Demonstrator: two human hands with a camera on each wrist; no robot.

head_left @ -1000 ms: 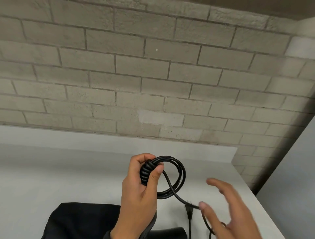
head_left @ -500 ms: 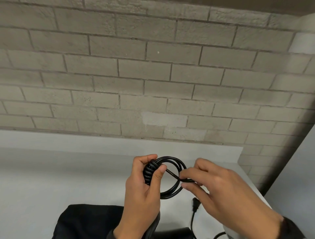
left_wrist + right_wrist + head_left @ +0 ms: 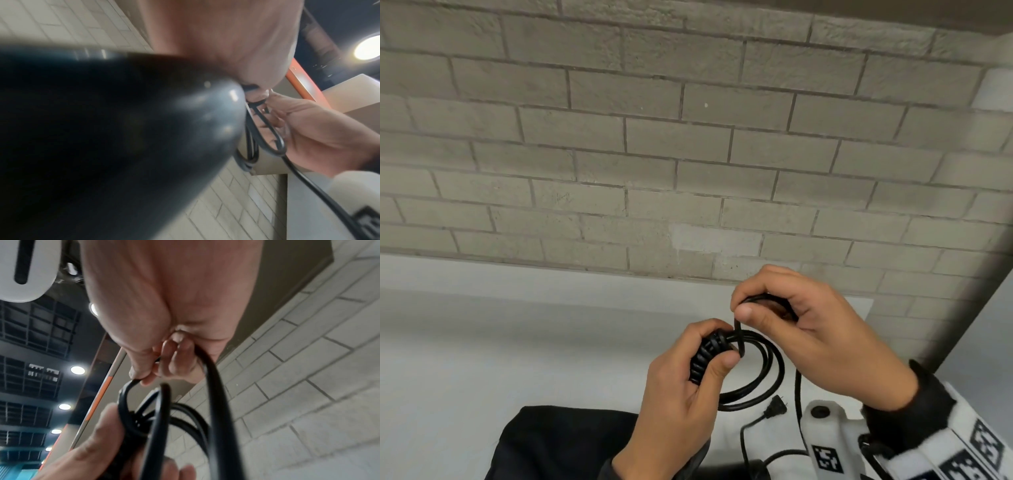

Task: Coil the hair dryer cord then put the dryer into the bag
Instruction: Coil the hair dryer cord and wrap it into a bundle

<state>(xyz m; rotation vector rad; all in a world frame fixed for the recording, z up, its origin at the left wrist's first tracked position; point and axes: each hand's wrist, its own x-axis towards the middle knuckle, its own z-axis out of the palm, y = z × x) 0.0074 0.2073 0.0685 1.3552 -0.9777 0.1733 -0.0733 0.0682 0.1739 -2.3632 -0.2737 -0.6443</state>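
My left hand (image 3: 698, 370) grips the black coiled cord (image 3: 763, 387), its wrapped turns bunched under the thumb and a round loop hanging to the right. My right hand (image 3: 774, 308) pinches the free strand of cord just above that bundle, fingers curled round it. The plug (image 3: 775, 407) dangles below the loop over the table. The black dryer body (image 3: 123, 129) fills the left wrist view, blurred, under my left hand; only a sliver of it shows in the head view. The black bag (image 3: 558, 442) lies at the near table edge, below my left forearm.
A white table (image 3: 482, 359) runs left and back to a grey brick wall (image 3: 688, 154). Its right edge drops off beside my right wrist, where a dark gap runs down along the wall. A slack cord length (image 3: 798, 404) hangs near my right wrist.
My right hand came in from the lower right, took the free strand, and lifted it up over the bundle. My left hand kept its grip on the coil.
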